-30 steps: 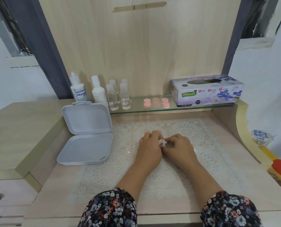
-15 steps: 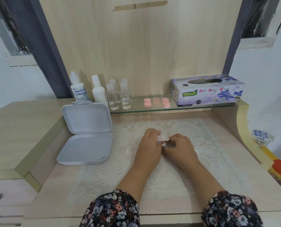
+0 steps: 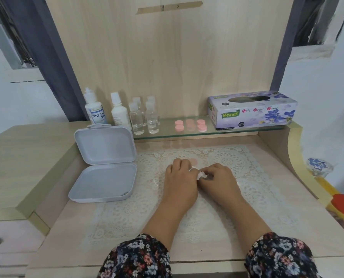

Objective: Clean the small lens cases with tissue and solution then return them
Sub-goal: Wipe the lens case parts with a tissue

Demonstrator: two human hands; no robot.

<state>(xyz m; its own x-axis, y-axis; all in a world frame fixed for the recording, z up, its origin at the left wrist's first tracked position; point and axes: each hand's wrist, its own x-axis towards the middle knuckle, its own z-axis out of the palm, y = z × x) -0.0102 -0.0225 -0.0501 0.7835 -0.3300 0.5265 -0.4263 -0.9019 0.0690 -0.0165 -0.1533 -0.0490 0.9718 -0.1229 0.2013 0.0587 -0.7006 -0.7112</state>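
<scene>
You're mid-wipe: both hands, left hand [image 3: 180, 177] and right hand [image 3: 219, 178], grip the tissue [image 3: 200, 175]; the case itself is hidden. Next, return it to the shelf [image 3: 237, 131].

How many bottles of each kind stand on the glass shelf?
White opaque plastic bottles: 2
Small clear plastic bottles: 4
Total: 6
</scene>
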